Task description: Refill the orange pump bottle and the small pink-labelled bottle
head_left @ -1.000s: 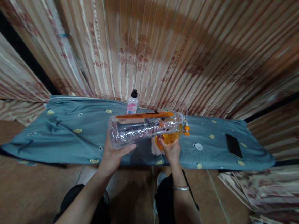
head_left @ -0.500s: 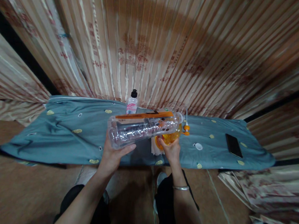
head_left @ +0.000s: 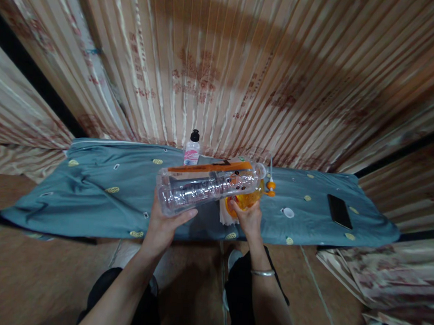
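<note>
My left hand [head_left: 164, 225] is wrapped round the base end of a large clear plastic bottle [head_left: 200, 193] with an orange label strip. This bottle is tilted nearly flat, its mouth to the right and slightly raised. My right hand [head_left: 249, 217] grips a bottle of orange-yellow liquid [head_left: 249, 197], partly hidden behind the clear bottle. The clear bottle's mouth overlaps the yellow bottle in view; whether they touch I cannot tell. Just to the right is an orange pump head [head_left: 271, 187] with a pale tube. Something pale and pleated [head_left: 228, 217] shows beside my right hand.
A teal patterned cloth [head_left: 92, 188] covers the long narrow surface. Behind the clear bottle stands a small bottle with a black cap [head_left: 192, 148]. A white round piece [head_left: 288, 213] and a black phone [head_left: 339, 211] lie to the right. Striped curtains [head_left: 223, 74] hang close behind.
</note>
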